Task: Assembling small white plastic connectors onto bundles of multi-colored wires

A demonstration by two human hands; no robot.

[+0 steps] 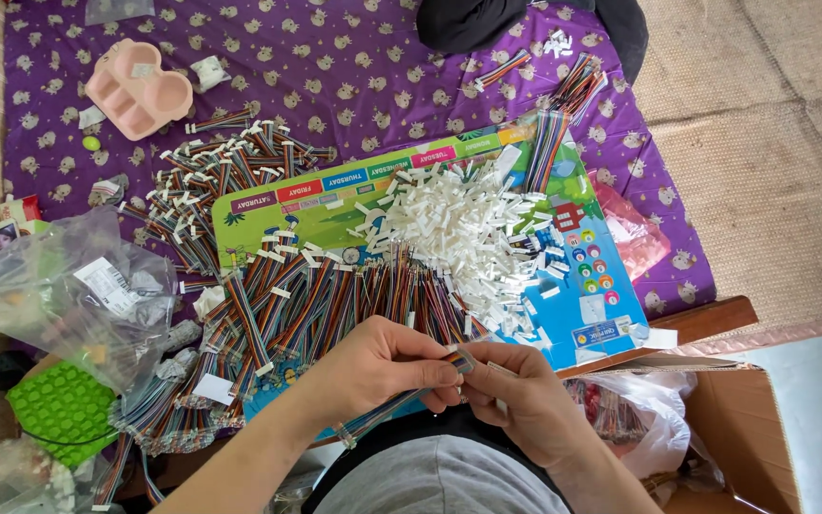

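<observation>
In the head view, a multicoloured ribbon cable (401, 398) is pinched by the left hand (378, 366) near its end, while its connector tip is gripped by the closed right hand (516, 395). Just beyond the hands, more ribbon cables (335, 295) and a heap of white connector housings (454, 224) are spread over a colourful board (582, 276). A pink tray (137, 88) lies far left, and a cardboard box (734, 419) stands at right.

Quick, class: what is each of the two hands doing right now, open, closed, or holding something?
Left hand: closed, pinching a multicoloured ribbon cable near its end.
Right hand: closed, fingertips at the cable's end; what it grips there cannot be told.
</observation>
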